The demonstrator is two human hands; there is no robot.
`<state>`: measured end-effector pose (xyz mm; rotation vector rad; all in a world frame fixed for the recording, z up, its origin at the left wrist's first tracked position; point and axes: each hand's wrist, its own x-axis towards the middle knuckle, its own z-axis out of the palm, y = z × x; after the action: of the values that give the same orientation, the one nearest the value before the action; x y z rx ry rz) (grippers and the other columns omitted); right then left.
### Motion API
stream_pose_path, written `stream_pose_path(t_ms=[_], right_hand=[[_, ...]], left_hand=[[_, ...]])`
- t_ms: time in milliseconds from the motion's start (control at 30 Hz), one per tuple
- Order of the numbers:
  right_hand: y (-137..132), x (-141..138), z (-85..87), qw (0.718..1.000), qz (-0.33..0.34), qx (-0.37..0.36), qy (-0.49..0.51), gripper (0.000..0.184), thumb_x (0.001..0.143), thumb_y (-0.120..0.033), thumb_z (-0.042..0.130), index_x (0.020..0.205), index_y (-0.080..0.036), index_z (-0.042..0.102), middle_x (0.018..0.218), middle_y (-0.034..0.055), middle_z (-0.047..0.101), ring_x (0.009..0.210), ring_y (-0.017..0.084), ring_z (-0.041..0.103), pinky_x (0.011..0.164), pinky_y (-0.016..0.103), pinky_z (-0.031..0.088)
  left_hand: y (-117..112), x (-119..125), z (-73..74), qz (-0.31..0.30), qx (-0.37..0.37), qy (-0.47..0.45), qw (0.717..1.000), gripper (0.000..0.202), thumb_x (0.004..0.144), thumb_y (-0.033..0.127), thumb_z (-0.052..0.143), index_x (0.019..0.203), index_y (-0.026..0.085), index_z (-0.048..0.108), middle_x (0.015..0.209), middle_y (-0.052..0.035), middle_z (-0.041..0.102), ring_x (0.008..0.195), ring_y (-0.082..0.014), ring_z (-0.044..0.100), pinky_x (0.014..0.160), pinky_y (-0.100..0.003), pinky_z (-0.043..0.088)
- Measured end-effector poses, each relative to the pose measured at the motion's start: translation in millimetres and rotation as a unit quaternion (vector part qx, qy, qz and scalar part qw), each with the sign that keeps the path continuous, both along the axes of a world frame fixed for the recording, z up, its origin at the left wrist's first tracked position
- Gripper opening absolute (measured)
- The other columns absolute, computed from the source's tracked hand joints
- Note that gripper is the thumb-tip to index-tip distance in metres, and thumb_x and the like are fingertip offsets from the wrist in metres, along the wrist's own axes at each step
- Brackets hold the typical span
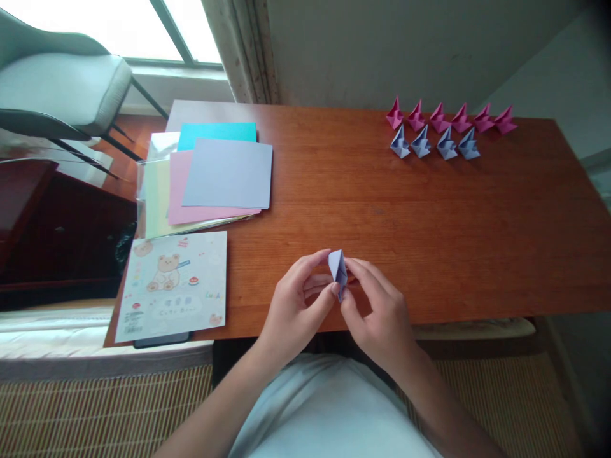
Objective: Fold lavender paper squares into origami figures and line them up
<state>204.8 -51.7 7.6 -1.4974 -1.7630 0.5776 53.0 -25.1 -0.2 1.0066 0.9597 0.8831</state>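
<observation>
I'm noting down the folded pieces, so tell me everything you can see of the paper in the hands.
The paper is pale lilac, matte, folded into a small, narrow shape with straight creases and overlapping flaps. It is held roughly upright, narrowing downward, near the front edge of the table. The left hand and right hand pinch it from either side, hiding parts of it.

I look down, remotely, on a brown wooden table (334,210). Toward its far right I count six pink folded-paper figures (439,119) behind four pale blue ones (421,146); at left lie overlapping coloured sheets (229,175) and a bear-printed card (179,305).
</observation>
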Motion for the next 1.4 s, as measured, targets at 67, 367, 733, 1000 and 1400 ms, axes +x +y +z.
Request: stream_pose_path(t_ms=[67,367,733,1000,1400], right_hand=[[-0.8,-0.7,-2.2,1.000,-0.016,0.011,-0.024,0.043,0.089,-0.008,0.052,0.131,-0.018,0.058,0.121,0.0105,0.070,0.112,0.022,0.066,0.098,0.035,0.055],[0.4,1.0,-5.1,0.997,-0.059,0.036,-0.036,0.031,0.089,-0.008,0.057,0.116,-0.018,0.068,0.108,0.0075,0.075,0.100,0.020,0.071,0.091,0.030,0.057],[-5.0,-5.9,-7.0,0.994,-0.033,0.099,-0.039,0.030,0.092,-0.006,0.057,0.119,-0.016,0.066,0.110,0.0112,0.074,0.102,0.019,0.071,0.091,0.030,0.058],[-12.5,-9.7,-8.0,0.990,-0.028,0.124,-0.058,0.036,0.090,-0.003,0.058,0.123,-0.016,0.066,0.113,0.0119,0.074,0.107,0.020,0.070,0.097,0.031,0.056],[-12.8,-11.6,-8.0,0.990,-0.052,0.124,-0.046,0.035,0.090,-0.004,0.056,0.118,-0.020,0.068,0.107,0.0096,0.074,0.101,0.021,0.072,0.090,0.033,0.059]], left_hand=[[-2.5,1.0,-1.0,0.001,0.082,0.071,0.994,0.045,0.092,0.020,0.064,0.136,0.020,0.055,0.134,-0.0132,0.060,0.111,-0.0227,0.069,0.096,-0.034,0.059],[-8.3,2.5,-2.2,-0.030,0.259,0.244,0.934,0.058,0.087,0.005,0.054,0.142,0.021,0.049,0.137,-0.0110,0.055,0.118,-0.0197,0.062,0.101,-0.031,0.054],[-10.2,5.0,-12.4,0.053,0.322,0.235,0.916,0.054,0.085,0.001,0.051,0.134,0.020,0.058,0.126,-0.0086,0.063,0.115,-0.0182,0.063,0.100,-0.030,0.051],[-4.0,7.9,-8.3,0.088,0.233,0.190,0.950,0.034,0.086,0.007,0.059,0.116,0.020,0.069,0.109,-0.0047,0.074,0.096,-0.0172,0.070,0.084,-0.026,0.053],[-5.3,10.5,-5.1,0.100,0.203,0.237,0.945,0.021,0.080,0.012,0.065,0.099,0.018,0.071,0.091,-0.0023,0.075,0.080,-0.0177,0.071,0.072,-0.026,0.054]])
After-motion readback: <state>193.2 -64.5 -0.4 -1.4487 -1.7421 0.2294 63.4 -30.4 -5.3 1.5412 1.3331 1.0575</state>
